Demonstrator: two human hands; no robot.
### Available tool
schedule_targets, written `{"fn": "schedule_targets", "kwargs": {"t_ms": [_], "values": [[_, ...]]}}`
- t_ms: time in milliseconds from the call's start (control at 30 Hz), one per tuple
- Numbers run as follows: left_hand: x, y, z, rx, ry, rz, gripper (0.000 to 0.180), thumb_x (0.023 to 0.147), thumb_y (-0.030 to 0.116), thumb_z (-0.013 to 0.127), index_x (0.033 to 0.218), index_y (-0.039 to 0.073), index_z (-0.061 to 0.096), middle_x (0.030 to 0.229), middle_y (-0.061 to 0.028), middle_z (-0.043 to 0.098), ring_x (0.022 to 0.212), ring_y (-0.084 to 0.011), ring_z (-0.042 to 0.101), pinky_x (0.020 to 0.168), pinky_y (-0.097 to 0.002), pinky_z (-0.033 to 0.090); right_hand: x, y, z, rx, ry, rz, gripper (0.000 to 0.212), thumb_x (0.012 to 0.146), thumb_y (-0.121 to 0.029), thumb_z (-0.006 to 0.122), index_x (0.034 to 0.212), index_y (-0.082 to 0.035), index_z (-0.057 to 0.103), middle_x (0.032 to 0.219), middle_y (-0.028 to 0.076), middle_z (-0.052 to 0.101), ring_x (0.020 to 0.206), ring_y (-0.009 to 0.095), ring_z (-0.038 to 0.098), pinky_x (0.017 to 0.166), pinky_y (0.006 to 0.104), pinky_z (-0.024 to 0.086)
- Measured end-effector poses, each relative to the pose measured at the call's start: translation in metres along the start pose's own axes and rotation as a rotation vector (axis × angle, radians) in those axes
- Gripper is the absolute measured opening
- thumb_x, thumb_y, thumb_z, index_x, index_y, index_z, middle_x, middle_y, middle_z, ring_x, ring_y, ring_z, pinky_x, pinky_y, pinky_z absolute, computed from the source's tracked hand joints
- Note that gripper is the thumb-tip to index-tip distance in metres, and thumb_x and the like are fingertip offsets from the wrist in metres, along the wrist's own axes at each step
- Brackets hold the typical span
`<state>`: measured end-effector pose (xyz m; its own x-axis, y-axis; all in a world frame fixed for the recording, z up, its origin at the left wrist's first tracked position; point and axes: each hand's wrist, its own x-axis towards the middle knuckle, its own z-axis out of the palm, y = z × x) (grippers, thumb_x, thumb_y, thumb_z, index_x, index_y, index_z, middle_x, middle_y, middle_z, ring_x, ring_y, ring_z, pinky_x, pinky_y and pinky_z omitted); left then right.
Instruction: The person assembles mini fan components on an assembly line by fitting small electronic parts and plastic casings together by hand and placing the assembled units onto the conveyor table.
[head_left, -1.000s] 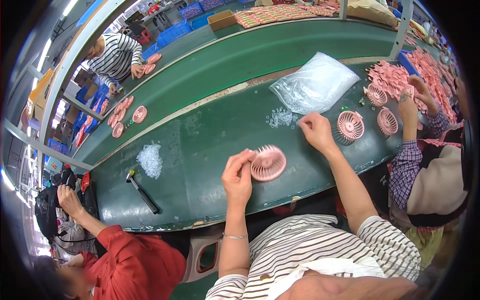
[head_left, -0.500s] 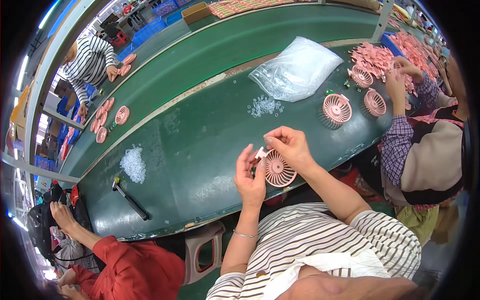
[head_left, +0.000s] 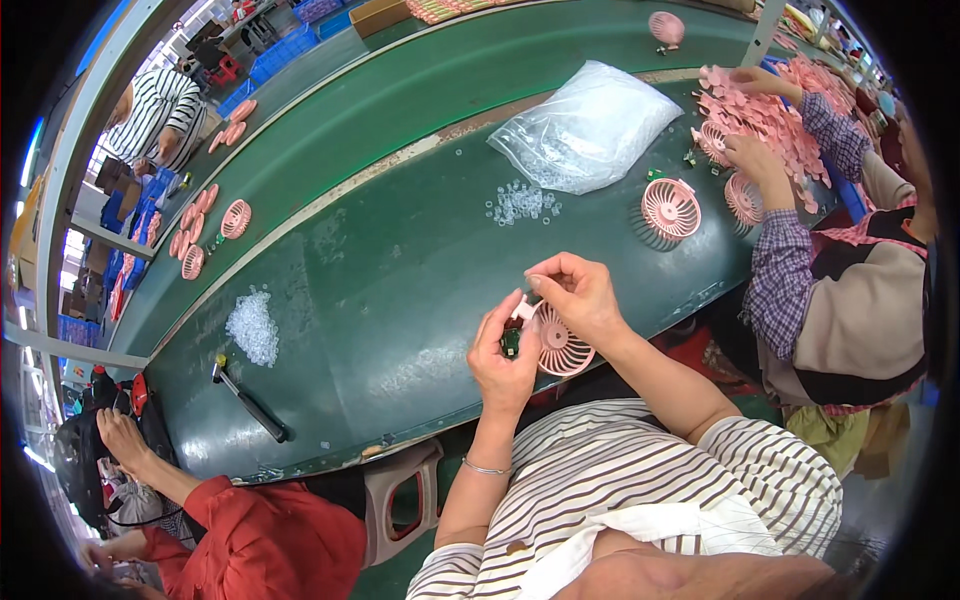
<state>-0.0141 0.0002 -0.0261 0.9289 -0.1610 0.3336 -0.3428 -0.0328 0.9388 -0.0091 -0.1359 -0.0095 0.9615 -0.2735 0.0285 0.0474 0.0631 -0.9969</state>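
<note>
Near the table's front edge, my left hand grips a round pink fan housing with a slatted grille, by its side. A pale pink neck piece sticks up between my two hands. Against the left palm shows a small green circuit board. My right hand is bent over the top of the housing, thumb and forefinger pinched together at the neck; whatever tiny thing they hold is hidden.
Beyond my hands lie small clear rings and a clear bag. Another fan housing stands to the right, near a co-worker's hand and pink parts. Leftward are a ring pile and a hammer.
My left fingers have drawn in toward the neck, and the green board shows more. The right co-worker's hands have moved apart. A pink fan part now appears on the far belt.
</note>
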Motion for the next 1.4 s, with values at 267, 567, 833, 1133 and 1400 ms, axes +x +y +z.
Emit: {"fn": "schedule_targets", "kwargs": {"t_ms": [267, 567, 833, 1133, 1400], "values": [[-0.005, -0.006, 0.008, -0.177, 0.203, -0.101, 0.026, 0.075, 0.000, 0.069, 0.099, -0.002, 0.060, 0.091, -0.0088, 0.061, 0.082, -0.0149, 0.060, 0.073, -0.0268, 0.049, -0.006, -0.006, 0.005, -0.075, 0.010, -0.035, 0.010, 0.084, -0.002, 0.063, 0.092, 0.003, 0.063, 0.084, 0.003, 0.064, 0.072, 0.006, 0.059, 0.064, 0.0204, 0.049], [0.000, 0.016, 0.003, 0.330, -0.098, 0.048, 0.040, 0.083, 0.005, 0.065, 0.121, -0.001, 0.053, 0.105, -0.0082, 0.061, 0.092, -0.0128, 0.057, 0.081, -0.0261, 0.047, -0.005, 0.000, 0.004, -0.415, 0.236, -0.438, 0.008, 0.081, 0.001, 0.063, 0.089, 0.003, 0.064, 0.084, 0.009, 0.062, 0.069, 0.011, 0.060, 0.062, 0.0240, 0.049], [-0.010, 0.001, 0.021, -0.170, 0.092, -0.066, 0.034, 0.085, -0.002, 0.060, 0.117, -0.007, 0.048, 0.109, -0.0131, 0.059, 0.102, -0.0173, 0.057, 0.091, -0.0282, 0.045, 0.006, -0.016, -0.015, 0.044, -0.027, 0.137, 0.011, 0.081, -0.006, 0.066, 0.088, 0.003, 0.066, 0.076, 0.005, 0.066, 0.066, 0.007, 0.059, 0.059, 0.0221, 0.049], [-0.013, -0.003, 0.020, -0.148, 0.135, -0.059, 0.035, 0.082, 0.002, 0.065, 0.114, -0.004, 0.054, 0.107, -0.0119, 0.061, 0.098, -0.0173, 0.060, 0.086, -0.0285, 0.047, 0.003, -0.020, -0.018, 0.170, -0.108, 0.253, 0.013, 0.082, -0.005, 0.067, 0.090, 0.004, 0.066, 0.081, 0.007, 0.067, 0.071, 0.010, 0.062, 0.064, 0.0232, 0.051], [-0.013, -0.004, 0.019, -0.147, 0.151, -0.043, 0.034, 0.082, 0.000, 0.064, 0.114, -0.003, 0.055, 0.106, -0.0120, 0.062, 0.097, -0.0178, 0.061, 0.086, -0.0294, 0.048, -0.001, -0.020, -0.013, 0.107, -0.105, 0.219, 0.012, 0.083, -0.005, 0.065, 0.090, 0.004, 0.066, 0.080, 0.007, 0.066, 0.072, 0.010, 0.061, 0.065, 0.0232, 0.051]]}}
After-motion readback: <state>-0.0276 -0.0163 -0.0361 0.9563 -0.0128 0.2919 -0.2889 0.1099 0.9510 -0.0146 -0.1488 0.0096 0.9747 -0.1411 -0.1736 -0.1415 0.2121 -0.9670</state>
